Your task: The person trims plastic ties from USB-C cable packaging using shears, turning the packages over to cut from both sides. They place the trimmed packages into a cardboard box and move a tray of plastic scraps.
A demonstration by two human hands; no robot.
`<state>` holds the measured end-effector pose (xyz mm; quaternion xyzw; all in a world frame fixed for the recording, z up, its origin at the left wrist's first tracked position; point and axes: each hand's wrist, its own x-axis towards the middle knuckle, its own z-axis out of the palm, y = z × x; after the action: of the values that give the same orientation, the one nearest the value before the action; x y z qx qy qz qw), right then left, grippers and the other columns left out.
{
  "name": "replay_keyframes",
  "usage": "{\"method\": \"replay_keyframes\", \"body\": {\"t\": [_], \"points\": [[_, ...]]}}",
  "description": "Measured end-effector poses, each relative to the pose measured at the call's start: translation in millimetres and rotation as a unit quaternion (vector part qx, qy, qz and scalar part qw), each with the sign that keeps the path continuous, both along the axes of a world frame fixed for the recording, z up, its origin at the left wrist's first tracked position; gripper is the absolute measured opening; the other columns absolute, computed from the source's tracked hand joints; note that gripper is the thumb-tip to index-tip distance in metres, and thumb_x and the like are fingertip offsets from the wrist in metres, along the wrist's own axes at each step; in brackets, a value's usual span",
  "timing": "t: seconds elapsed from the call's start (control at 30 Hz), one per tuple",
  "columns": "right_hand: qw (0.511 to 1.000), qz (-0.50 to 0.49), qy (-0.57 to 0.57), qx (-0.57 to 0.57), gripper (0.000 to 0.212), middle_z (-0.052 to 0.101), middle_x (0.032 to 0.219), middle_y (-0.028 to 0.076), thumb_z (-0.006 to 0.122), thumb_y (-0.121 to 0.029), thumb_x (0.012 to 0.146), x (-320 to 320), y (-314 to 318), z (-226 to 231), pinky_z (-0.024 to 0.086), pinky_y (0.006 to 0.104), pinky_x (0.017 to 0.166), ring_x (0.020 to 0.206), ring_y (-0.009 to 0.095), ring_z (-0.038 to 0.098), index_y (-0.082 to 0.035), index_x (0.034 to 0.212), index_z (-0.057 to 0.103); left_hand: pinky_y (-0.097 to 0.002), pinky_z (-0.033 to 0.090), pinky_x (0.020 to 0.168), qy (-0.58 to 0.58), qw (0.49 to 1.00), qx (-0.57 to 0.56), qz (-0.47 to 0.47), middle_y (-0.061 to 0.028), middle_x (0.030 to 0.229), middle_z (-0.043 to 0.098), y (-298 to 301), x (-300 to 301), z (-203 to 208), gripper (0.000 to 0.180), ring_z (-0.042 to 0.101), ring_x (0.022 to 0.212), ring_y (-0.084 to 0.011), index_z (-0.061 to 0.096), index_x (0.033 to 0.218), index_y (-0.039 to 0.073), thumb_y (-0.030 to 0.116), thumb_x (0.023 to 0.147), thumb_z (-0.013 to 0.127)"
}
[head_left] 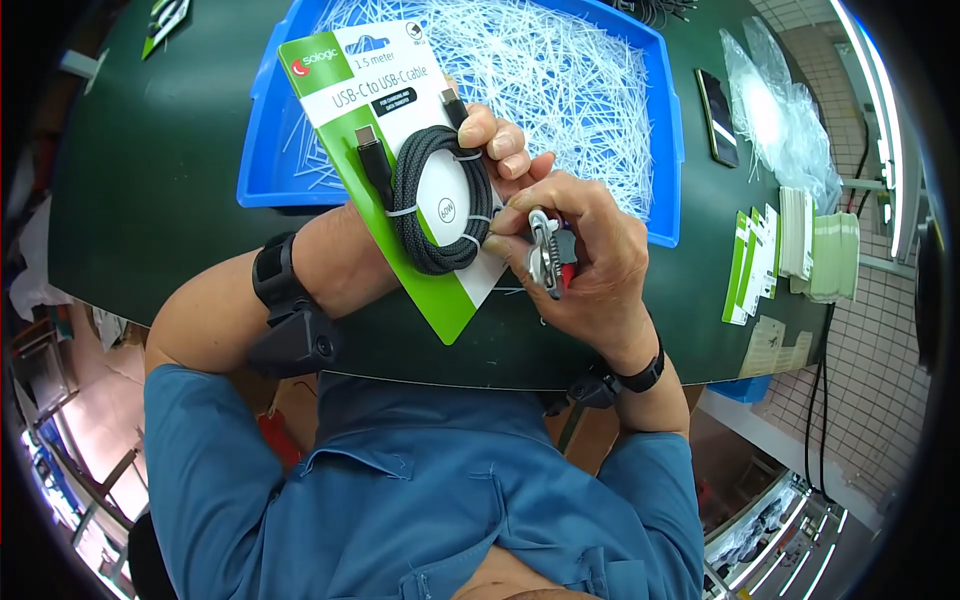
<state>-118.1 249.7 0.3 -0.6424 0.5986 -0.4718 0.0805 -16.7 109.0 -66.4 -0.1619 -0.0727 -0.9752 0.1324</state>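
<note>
My left hand (503, 145) is closed on a green and white packaging card (448, 312), its forearm passing behind the card and its fingertips at the right edge. On the card's front lies a coiled black braided cable (408, 185) with two metal-tipped plugs, bound by several thin white cable ties (402, 211). My right hand (605, 235) keeps a pair of small silver pliers (545, 252) with a bit of red and grey in its palm. Its thumb and index fingertip pinch together at the card's right edge, beside a cable tie on the coil.
Behind the card stands a blue tray (672, 150) heaped with loose white cable ties (570, 75). To the right are a phone (717, 117), clear plastic bags (780, 110), green and white cards (750, 262) and card stacks (832, 255). Another packaged item (165, 22) lies far left on the green table (150, 150).
</note>
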Motion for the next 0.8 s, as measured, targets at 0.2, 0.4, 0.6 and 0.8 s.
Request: {"method": "replay_keyframes", "body": {"t": [0.2,0.4,0.6,0.8], "points": [[1.000,0.018,0.007,0.003,0.042,0.071,0.087,0.004,0.080,0.010,0.075,2,-1,2,0.056,0.0283,0.073,0.078,0.015,0.071,-0.005,0.109,0.059,-0.0353,0.036,0.113,-0.010,1.000,0.001,0.002,-0.0018,0.089,0.059,0,0,-5,0.044,0.058,0.100,-0.0190,0.063,0.084,0.017,0.042,0.110,0.038],[1.000,0.012,0.014,0.007,0.042,0.070,0.088,0.006,0.079,0.011,0.076,2,0,4,0.056,0.0304,0.074,0.080,0.016,0.071,-0.004,0.109,0.059,-0.0342,0.040,0.107,0.014,1.000,0.000,-0.025,-0.0021,0.090,0.059,-3,-1,-6,0.042,0.058,0.101,-0.0193,0.064,0.086,0.017,0.043,0.109,0.041],[0.996,0.033,0.029,-0.076,0.045,0.071,0.089,0.010,0.083,0.010,0.074,-3,-8,-1,0.056,0.0336,0.073,0.080,0.022,0.071,-0.003,0.110,0.058,-0.0340,0.044,0.103,0.023,0.999,0.011,-0.027,-0.0028,0.093,0.060,-1,0,-9,0.043,0.057,0.102,-0.0201,0.065,0.089,0.015,0.044,0.109,0.040],[0.986,0.081,0.095,-0.114,0.050,0.073,0.092,0.012,0.086,0.008,0.072,-15,-14,0,0.057,0.0358,0.072,0.081,0.026,0.071,-0.004,0.111,0.058,-0.0341,0.038,0.114,0.075,0.996,0.015,-0.049,-0.0053,0.106,0.065,-3,-4,-15,0.028,0.059,0.110,-0.0221,0.067,0.102,0.015,0.042,0.099,0.061]]}}
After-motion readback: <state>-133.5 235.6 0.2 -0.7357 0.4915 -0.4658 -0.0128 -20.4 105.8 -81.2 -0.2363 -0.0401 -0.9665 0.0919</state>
